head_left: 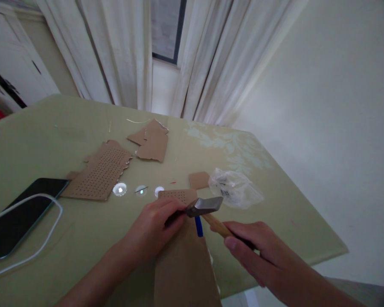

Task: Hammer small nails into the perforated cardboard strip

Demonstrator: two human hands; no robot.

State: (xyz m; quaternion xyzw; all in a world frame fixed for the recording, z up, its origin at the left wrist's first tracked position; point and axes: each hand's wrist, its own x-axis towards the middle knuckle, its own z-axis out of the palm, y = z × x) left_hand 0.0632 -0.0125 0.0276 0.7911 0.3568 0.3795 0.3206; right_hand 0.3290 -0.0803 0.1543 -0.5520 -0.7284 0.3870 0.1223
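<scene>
My right hand point(259, 247) is closed around the wooden handle of a hammer point(208, 206). The steel head is over the upper end of a long brown cardboard strip point(182, 264), just beside the fingertips of my left hand point(161, 226). Those fingers are pinched together low over the strip; the hammer head hides whatever is between them. Rows of small holes mark the strip's far end. A short blue piece point(199, 226) shows below the hammer head at the strip's right edge; its kind cannot be made out.
A perforated cardboard piece point(100, 172) lies left, partly beside a black phone point(22, 213) with a white cable point(56, 226) across it. Torn cardboard scraps point(153, 145) are farther back. A clear plastic bag point(235, 187) and small cardboard square point(199, 180) sit on the green table point(291, 217).
</scene>
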